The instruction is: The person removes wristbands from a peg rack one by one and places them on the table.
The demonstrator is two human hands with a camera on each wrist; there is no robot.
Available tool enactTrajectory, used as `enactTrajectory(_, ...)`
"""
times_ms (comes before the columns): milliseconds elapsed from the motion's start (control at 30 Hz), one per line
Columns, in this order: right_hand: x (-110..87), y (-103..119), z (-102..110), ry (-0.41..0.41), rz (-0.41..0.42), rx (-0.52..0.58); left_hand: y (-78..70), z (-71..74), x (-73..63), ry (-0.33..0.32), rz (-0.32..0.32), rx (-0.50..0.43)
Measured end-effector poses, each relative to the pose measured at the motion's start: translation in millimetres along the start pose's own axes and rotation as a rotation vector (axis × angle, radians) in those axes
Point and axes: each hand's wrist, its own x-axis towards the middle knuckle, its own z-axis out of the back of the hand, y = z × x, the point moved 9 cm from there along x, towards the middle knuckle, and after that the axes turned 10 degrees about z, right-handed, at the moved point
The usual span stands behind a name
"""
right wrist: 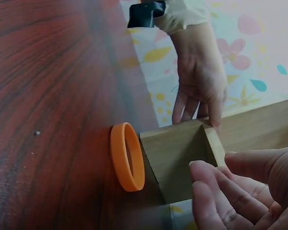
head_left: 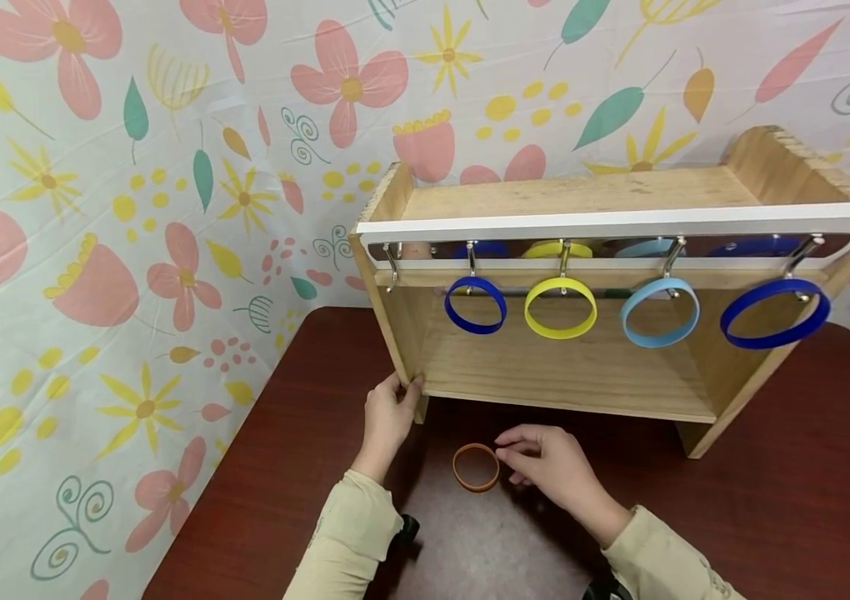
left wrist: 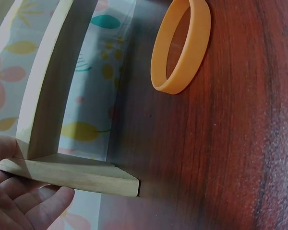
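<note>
An orange silicone wristband (head_left: 476,467) lies flat on the dark wooden table, in front of the wooden shelf (head_left: 560,358). My left hand (head_left: 387,421) grips the shelf's left side panel low down, thumb on the inner side and fingers outside, as the left wrist view also shows. Just right of the orange wristband, my right hand (head_left: 548,462) has its fingers loosely bent with nothing between them. The right wrist view shows those fingers (right wrist: 206,196) apart from the orange wristband (right wrist: 127,157). Part of the left palm is out of the left wrist view.
Along the shelf's front rail, metal hooks carry a dark blue wristband (head_left: 476,327), a yellow wristband (head_left: 561,332), a light blue wristband (head_left: 661,340) and another dark blue wristband (head_left: 775,339). The leftmost hook (head_left: 392,267) is bare. A flowered cloth (head_left: 170,208) hangs behind the table (head_left: 260,467).
</note>
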Motion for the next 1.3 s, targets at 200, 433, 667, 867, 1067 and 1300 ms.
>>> enactTrajectory(200,-0.7,10.4,8.7,-0.034,0.041,-0.026,1.2,-0.4,0.6,-0.006,0.0,0.001)
enactTrajectory(433,-0.3,23.1,19.5,-0.07,0.094,-0.051,1.8,0.6,0.4,-0.023,0.006,0.011)
enactTrajectory(667,0.1,42.2,27.3,-0.087,0.184,-0.088,0.8,1.3,0.2,-0.028,-0.002,0.02)
enactTrajectory(867,-0.4,60.9,34.2,-0.112,0.259,-0.153,-0.3,2.6,0.4,-0.032,-0.007,0.028)
enactTrajectory(1067,-1.9,74.7,40.8,-0.138,0.303,-0.225,0.1,2.6,0.4,-0.038,-0.002,0.029)
enactTrajectory(1300,-2.8,84.8,45.6,-0.148,0.33,-0.243,-0.4,3.0,0.4,-0.029,-0.004,0.023)
